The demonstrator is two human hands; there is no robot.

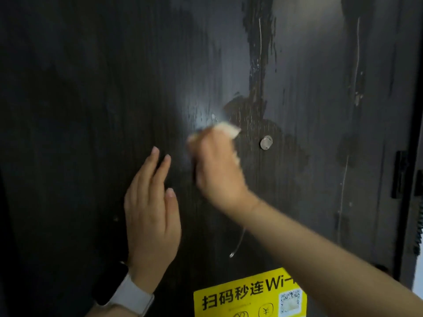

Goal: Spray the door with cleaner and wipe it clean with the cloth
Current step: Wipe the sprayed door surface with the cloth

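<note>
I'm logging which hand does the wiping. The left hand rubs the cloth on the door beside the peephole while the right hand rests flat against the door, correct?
Not quite: the hands are swapped. In the head view the right hand grips the cloth and rubs it on the door beside the peephole, while the left hand rests flat, fingers straight, against the door.

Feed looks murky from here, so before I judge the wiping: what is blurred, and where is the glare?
Head view: right hand and cloth are smeared by motion blur; left hand is sharp, flat against the door. A pale glare patch sits just above the cloth, another at top right; the door's left side is very dark. Peephole and yellow sticker read clearly.
</note>
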